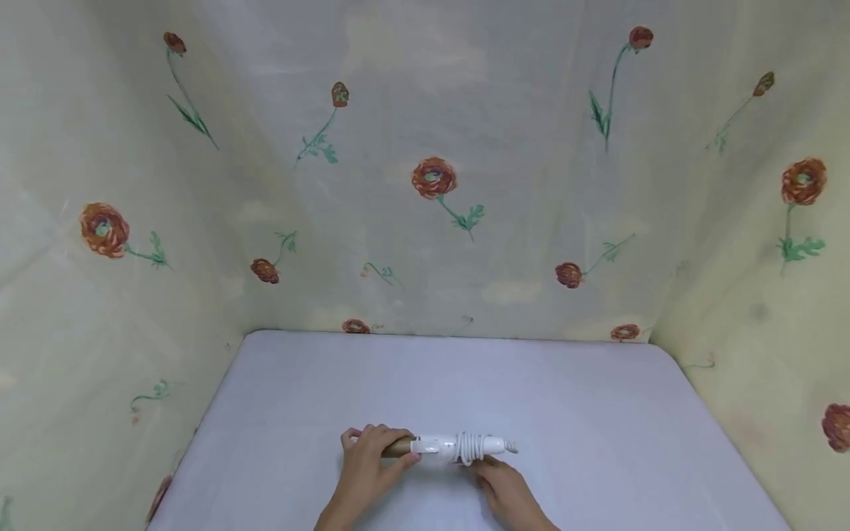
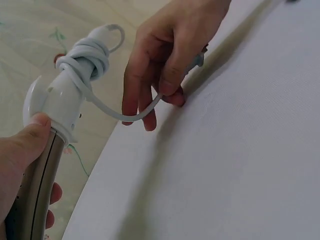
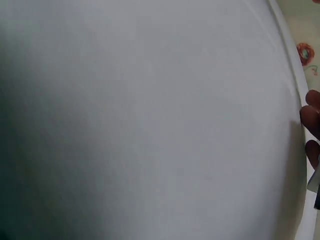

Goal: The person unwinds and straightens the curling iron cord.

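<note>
Grasping the hair iron (image 1: 430, 445) by its brown barrel (image 2: 44, 175), the left hand (image 1: 369, 461) held it above the table (image 1: 425, 376), roughly midway between the side edges and well short of the far one. The right hand (image 1: 506, 488) pinched the cord (image 1: 471, 448). Several turns circled the white handle (image 2: 62, 104); one slack stretch was left loose, and winding or unwinding could not be told apart.

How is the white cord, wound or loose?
The white cord is partly wound: coils circle the hair styling iron, while a loose stretch runs to the right hand.

White cord (image 1: 471, 447), brown-and-white appliance (image 1: 432, 445), orange-flowered backdrop (image 1: 398, 125)
</note>
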{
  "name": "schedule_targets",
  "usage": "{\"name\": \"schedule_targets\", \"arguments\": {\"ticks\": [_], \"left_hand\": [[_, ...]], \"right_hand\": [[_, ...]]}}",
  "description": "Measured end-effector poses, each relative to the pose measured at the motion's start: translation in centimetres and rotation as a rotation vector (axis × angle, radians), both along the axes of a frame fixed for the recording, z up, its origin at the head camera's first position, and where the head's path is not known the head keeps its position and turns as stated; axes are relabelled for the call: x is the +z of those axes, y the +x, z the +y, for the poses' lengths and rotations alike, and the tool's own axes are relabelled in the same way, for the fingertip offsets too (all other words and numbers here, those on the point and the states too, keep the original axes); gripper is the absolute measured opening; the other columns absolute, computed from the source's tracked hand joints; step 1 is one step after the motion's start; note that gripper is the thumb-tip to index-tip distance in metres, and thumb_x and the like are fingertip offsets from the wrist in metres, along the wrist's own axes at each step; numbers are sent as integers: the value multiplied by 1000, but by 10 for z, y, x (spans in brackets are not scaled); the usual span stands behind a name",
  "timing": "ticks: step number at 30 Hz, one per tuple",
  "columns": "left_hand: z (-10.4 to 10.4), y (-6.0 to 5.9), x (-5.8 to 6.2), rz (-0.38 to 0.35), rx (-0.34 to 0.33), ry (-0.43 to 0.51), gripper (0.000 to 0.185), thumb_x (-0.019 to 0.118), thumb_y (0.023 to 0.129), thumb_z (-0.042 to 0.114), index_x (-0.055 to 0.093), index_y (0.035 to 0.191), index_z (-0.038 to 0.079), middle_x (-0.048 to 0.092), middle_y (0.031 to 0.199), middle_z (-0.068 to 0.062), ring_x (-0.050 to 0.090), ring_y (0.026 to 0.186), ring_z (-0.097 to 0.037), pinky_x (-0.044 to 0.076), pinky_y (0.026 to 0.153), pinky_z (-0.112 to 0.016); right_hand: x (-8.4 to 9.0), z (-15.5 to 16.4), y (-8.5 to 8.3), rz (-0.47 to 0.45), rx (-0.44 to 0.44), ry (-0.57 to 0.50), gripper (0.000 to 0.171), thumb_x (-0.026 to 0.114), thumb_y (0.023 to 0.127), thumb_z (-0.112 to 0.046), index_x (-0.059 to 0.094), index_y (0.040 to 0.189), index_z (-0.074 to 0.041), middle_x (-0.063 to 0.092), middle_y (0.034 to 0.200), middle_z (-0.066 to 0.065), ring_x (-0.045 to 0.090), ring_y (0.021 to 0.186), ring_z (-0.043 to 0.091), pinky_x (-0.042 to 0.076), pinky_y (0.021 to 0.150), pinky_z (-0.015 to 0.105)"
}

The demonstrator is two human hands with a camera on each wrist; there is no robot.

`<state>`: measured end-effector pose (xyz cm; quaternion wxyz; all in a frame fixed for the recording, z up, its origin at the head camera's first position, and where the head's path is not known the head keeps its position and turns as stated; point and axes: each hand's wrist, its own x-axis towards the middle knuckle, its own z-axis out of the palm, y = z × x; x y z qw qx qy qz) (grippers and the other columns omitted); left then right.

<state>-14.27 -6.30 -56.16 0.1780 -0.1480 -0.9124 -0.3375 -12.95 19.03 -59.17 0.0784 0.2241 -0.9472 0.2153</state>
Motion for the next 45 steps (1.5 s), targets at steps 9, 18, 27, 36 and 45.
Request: {"name": "schedule_targets", "arguments": {"ticks": [9, 18, 27, 36, 45], "left_hand": [[0, -4, 3, 37, 84, -54, 34, 74, 71, 49, 70, 98, 28, 68, 83, 10, 55, 77, -9, 27, 85, -49], [-1, -4, -4, 54, 123, -89, 35, 71, 72, 53, 71, 97, 28, 68, 82, 10, 56, 77, -10, 28, 84, -49], [6, -5, -5, 31, 114, -110, 36, 71, 73, 53, 71, 99, 29, 68, 84, 10, 56, 79, -10, 28, 86, -49], [0, -8, -4, 91, 148, -120, 36, 74, 68, 53, 71, 97, 30, 68, 83, 12, 55, 78, -9, 28, 85, -47], [3, -4, -6, 34, 135, -108, 36, 74, 69, 52, 71, 97, 31, 68, 84, 13, 53, 79, -8, 28, 87, -50]], "right_hand": [[-6, -27, 10, 220, 28, -110, 43, 71, 78, -4, 63, 117, -23, 67, 116, -9, 63, 103, 8, 47, 81, 39], [1, -41, 18, 259, 76, -71, 36, 71, 79, -12, 64, 115, -14, 69, 112, -5, 65, 100, 8, 47, 85, 40], [16, -55, 29, -256, -62, -245, 33, 51, 97, -21, 54, 129, -12, 64, 122, 0, 59, 113, 24, 46, 94, 45], [10, -56, 21, -180, 10, -373, 26, 51, 98, -28, 59, 113, -9, 68, 96, -5, 62, 86, 3, 51, 75, 29], [21, -55, 23, -249, -57, -445, 16, 56, 95, -20, 60, 103, -7, 61, 79, -8, 49, 67, -7, 45, 58, 18]]}}
